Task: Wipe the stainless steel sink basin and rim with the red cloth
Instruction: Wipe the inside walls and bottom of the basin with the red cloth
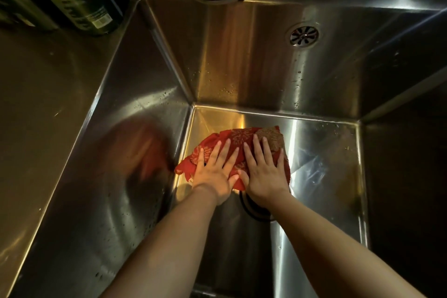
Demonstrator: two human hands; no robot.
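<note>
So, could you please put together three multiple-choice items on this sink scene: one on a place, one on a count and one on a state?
1. Where does the red cloth lie?
A. on the floor of the sink basin
B. on the left rim
C. over the overflow grille

2. How many hands press on the cloth?
A. none
B. one
C. two

3. How do the fingers lie?
A. curled into fists
B. straight and flat
C. pinching a corner

Answers:
1 A, the cloth lies on the basin floor near its far left corner.
2 C, the left hand and the right hand both rest on it, side by side.
3 B, all the fingers are stretched out flat on the cloth.
</note>
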